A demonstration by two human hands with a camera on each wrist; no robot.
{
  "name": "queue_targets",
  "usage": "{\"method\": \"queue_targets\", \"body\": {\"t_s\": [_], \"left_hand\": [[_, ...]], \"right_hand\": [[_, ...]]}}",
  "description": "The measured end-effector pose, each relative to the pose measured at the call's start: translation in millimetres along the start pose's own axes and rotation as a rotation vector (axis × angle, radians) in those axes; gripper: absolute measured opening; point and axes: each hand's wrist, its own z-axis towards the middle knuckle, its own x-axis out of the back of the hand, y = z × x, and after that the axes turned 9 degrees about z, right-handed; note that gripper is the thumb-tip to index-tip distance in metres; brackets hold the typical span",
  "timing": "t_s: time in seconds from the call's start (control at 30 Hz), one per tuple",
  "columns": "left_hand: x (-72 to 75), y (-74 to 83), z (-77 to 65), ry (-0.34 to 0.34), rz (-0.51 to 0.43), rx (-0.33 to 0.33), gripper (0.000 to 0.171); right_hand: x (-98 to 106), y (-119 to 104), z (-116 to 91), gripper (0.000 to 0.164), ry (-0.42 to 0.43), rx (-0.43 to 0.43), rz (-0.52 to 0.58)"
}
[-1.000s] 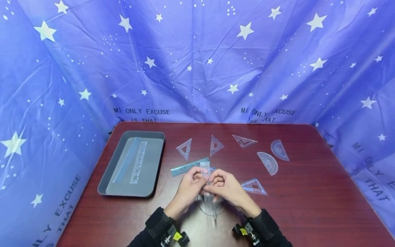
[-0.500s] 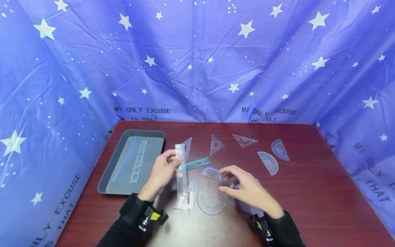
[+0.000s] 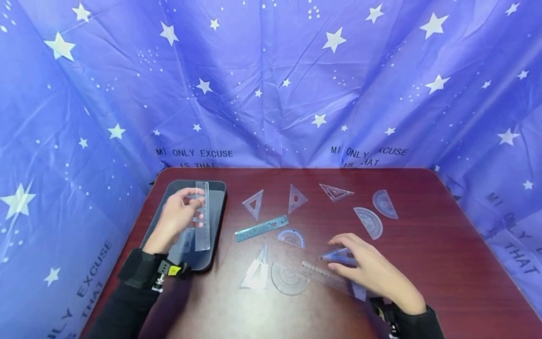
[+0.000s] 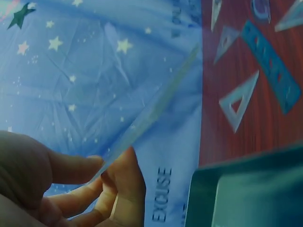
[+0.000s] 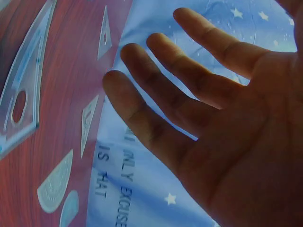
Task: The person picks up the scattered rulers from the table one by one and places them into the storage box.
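Dark red tabletop (image 3: 423, 221), with clock positions read on it and twelve at its far edge. At six, a round protractor (image 3: 289, 280) is laid flat; toward seven, a set square (image 3: 256, 278) is partly washed out by glare. At five, a loose ruler (image 3: 323, 274) is placed near the right wrist; being transparent, it could easily be overlooked and dragged by the sleeve. At four, the right hand (image 3: 368, 270) is held with its fingers spread and nothing gripped, beside a blue-marked set square (image 3: 340, 255); contact cannot be confirmed. Such a thin, flat piece could be pushed along rather than lifted if it were met by fingertips alone.

Between nine and ten, a clear ruler (image 3: 205, 228) is pinched between thumb and fingers of the left hand (image 3: 174, 215) and is held above the tray (image 3: 217, 207). Because only a narrow grip is taken on smooth plastic, the ruler might be twisted loose, or its end caught on the rim. Inside, a bluish strip (image 3: 185, 241) is blurred and shadowed; rulers might be left crossed if release were made unseen. At ten, a teal ruler (image 3: 261, 228) is set aslant. Behind everything, a starred curtain (image 3: 271, 84) is hung.
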Motion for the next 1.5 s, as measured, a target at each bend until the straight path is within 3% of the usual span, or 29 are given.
{"method": "queue_targets", "body": {"t_s": [0.1, 0.4, 0.7, 0.9, 1.17, 1.5], "left_hand": [[5.8, -4.5, 7.4, -0.007, 0.071, 0.002, 0.035], [6.2, -31.4, 37.2, -0.072, 0.316, 0.036, 0.021], [-1.6, -47.1, 63.4, -0.152, 0.45, 0.063, 0.017], [-4.0, -48.9, 77.5, -0.192, 0.471, 0.091, 0.015], [-6.3, -52.9, 89.4, -0.186, 0.558, 0.091, 0.015], [-14.2, -59.3, 91.3, -0.048, 0.657, -0.012, 0.041]], "right_hand": [[3.7, 4.1, -5.4, 0.038, -0.005, -0.036, 0.012], [5.6, 10.9, -13.9, 0.036, 0.062, -0.001, -0.067], [4.1, 12.5, -16.2, 0.033, 0.04, -0.012, -0.04], [4.3, 13.9, -16.5, 0.032, 0.055, 0.001, -0.041], [6.9, 17.9, -18.0, 0.034, 0.075, 0.002, -0.064], [7.8, 22.6, -20.5, 0.044, 0.062, -0.012, -0.085]]}}
